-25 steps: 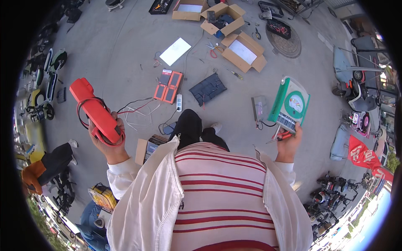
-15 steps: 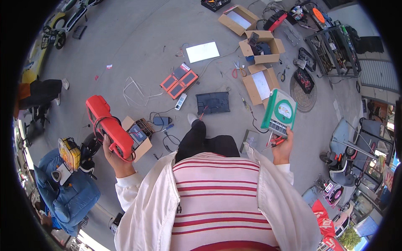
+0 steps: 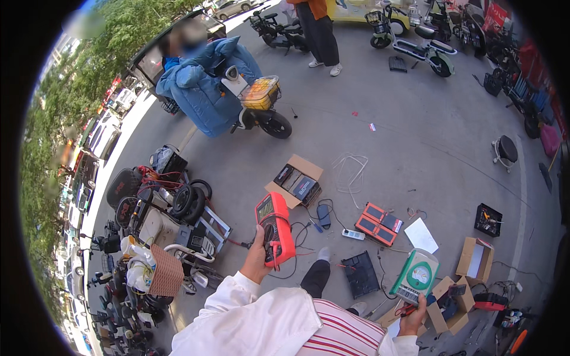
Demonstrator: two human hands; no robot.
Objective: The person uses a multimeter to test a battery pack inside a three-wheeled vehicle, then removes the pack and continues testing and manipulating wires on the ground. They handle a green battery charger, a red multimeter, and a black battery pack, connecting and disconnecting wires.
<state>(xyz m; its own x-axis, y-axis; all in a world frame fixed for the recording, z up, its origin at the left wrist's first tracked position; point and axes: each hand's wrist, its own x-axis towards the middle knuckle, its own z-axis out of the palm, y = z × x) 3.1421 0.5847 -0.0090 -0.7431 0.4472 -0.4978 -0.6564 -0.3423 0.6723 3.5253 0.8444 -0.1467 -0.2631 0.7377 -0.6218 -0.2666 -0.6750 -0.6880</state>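
Observation:
My left hand [image 3: 256,262] is closed on a red digital multimeter [image 3: 284,238], held up with its screen and dial showing and its leads wrapped about it. In my right hand [image 3: 414,317] is a green and white meter with a round dial [image 3: 417,274]. Red-handled leads or probes [image 3: 405,310] lie by the same fingers; I cannot make out exactly what they are. Beyond the multimeter, an opened cardboard box [image 3: 319,168] holds dark batteries. Between my hands on the ground lies a black plastic tray [image 3: 360,274].
An orange panelled case [image 3: 380,224], a white power strip [image 3: 353,235] and a white sheet [image 3: 421,235] lie ahead. Open cardboard boxes [image 3: 477,261] stand at the right. A partly dismantled scooter [image 3: 184,228] is at left. A rider's scooter [image 3: 276,124] and a standing person [image 3: 319,32] are farther off.
My view has swung to the left, so the street, trees and scooters now show. Both hands keep their meters; the red multimeter now has its screen and dial facing me.

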